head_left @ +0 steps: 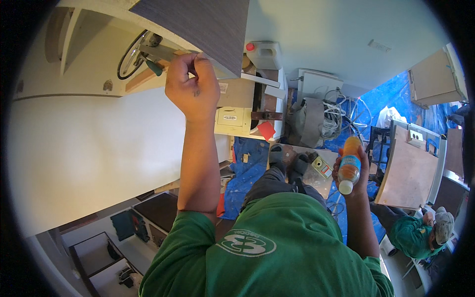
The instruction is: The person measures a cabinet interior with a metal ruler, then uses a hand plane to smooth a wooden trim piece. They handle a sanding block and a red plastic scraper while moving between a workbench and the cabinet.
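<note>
My right hand is wrapped round a clear plastic bottle of orange drink, which has a blue label and a white cap tilted toward me. My left hand is raised, its fingers curled into a pinch at the lower edge of a dark wood-grain panel. Whatever may be in that pinch is hidden. Just left of it, inside an open pale cabinet, lie a green-handled tool and a black cable loop.
Below the cabinet stands a broad white panel. A white jerrycan with a red cap is on the counter ahead. Coiled cables lie on blue sheeting. At the lower right, another person in green is near a wooden board.
</note>
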Motion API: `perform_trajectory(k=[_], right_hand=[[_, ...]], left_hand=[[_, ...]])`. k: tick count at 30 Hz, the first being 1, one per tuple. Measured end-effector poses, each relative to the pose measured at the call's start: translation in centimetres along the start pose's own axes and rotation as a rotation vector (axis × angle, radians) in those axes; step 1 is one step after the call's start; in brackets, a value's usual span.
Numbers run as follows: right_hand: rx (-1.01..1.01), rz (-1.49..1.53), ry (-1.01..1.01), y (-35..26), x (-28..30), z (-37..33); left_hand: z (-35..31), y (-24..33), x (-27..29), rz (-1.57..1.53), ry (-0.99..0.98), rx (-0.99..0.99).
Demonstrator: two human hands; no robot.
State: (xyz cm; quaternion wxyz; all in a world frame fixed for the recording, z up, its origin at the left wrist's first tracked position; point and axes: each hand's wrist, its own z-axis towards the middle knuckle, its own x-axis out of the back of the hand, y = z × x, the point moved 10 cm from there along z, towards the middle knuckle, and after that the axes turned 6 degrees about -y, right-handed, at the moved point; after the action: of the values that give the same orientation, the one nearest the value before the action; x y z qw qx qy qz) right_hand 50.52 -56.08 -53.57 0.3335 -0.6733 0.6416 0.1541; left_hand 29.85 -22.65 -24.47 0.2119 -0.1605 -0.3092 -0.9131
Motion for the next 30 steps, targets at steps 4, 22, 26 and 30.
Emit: perform_trajectory(k=[4,22,26,30], right_hand=[[0.043,0.038,0.046,-0.3,0.5,0.0],[0.028,-0.039,-0.029,-0.7,0.2,-0.5],[0.013,-0.035,-0.001,-0.5,1.0,-0.5],[0.017,-0.043,-0.023,-0.5,1.0,-0.4]], left_hand=[[-2.6,-5.6,0.1,-0.082,-0.062,0.305],[-4.5,-5.2,-3.3,-0.109,-0.313,0.247],[-5.3,-6.4,-3.2,-0.212,-0.283,0.389],[-4.2,-5.8,-3.1,-0.003,-0.305,0.387]])
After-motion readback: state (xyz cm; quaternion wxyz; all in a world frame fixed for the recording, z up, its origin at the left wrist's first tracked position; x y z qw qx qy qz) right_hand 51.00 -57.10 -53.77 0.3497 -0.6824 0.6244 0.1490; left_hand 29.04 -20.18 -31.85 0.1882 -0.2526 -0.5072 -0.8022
